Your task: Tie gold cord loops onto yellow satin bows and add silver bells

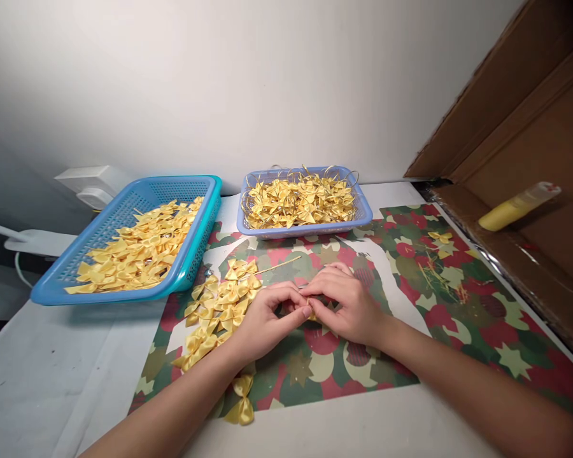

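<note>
Counter (pixel 52 375), centre frame: left hand (pixel 262 321) and right hand (pixel 351 308) grips both pinching one bow (pixel 312 315); looped-bow basket (pixel 365 213) looks full, loose bow pile (pixel 219 305) and tray (pixel 124 294) remaining.

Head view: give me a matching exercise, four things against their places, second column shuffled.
1. teal basket
2. lilac basket
3. yellow bottle
4. loose bow pile

A. lying in the cardboard box
B. on the patterned paper, beside the left hand
C. far left, filled with plain bows
D. centre back, filled with bows with gold loops

Pairs: 1-C, 2-D, 3-A, 4-B
</note>
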A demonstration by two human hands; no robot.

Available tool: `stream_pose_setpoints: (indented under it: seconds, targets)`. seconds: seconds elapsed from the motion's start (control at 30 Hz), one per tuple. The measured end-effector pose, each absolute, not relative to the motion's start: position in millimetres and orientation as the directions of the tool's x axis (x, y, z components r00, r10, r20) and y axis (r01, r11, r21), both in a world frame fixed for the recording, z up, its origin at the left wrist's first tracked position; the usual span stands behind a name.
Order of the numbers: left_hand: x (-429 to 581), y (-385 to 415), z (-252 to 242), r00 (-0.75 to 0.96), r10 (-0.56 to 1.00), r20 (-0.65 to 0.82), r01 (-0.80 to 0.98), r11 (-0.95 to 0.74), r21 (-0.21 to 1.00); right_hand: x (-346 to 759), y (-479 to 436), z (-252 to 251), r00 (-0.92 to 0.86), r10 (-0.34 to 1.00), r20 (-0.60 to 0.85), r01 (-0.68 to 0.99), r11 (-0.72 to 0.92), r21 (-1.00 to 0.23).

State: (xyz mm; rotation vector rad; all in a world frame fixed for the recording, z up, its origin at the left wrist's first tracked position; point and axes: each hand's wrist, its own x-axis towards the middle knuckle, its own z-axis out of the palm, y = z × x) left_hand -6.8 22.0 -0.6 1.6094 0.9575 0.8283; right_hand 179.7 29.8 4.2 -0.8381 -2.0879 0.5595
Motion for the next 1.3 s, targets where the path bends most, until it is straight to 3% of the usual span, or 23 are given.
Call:
stream_pose_setpoints:
  seconds: [0.53,0.83,1.07,1.3]
  targets:
    - [-12.5,20.2,-11.4,0.377,0.923,0.081,0.026,-0.098,0.995,176.8,25.0,2.3,-0.451,0.744,0.493,0.441,0.666,-0.602]
    - [-6.1,18.2,-3.5,0.208,0.964,0.165,0.21,-0.209,0.955,177.6,23.7,0.1,-0.356,0.728,0.585,0.497,0.678,-0.541]
    - [-4.1,15.0,-4.3,0.294,0.926,0.238,0.405,-0.346,0.846,176.9,22.4,-2.1,-0.398,0.681,0.615,0.496,0.723,-0.48]
    - [-4.4,16.2,-1.2,0.368,0.905,0.215,0.401,-0.362,0.841,182.6,26.5,-1.3,-0.367,0.769,0.523,0.346,0.635,-0.691]
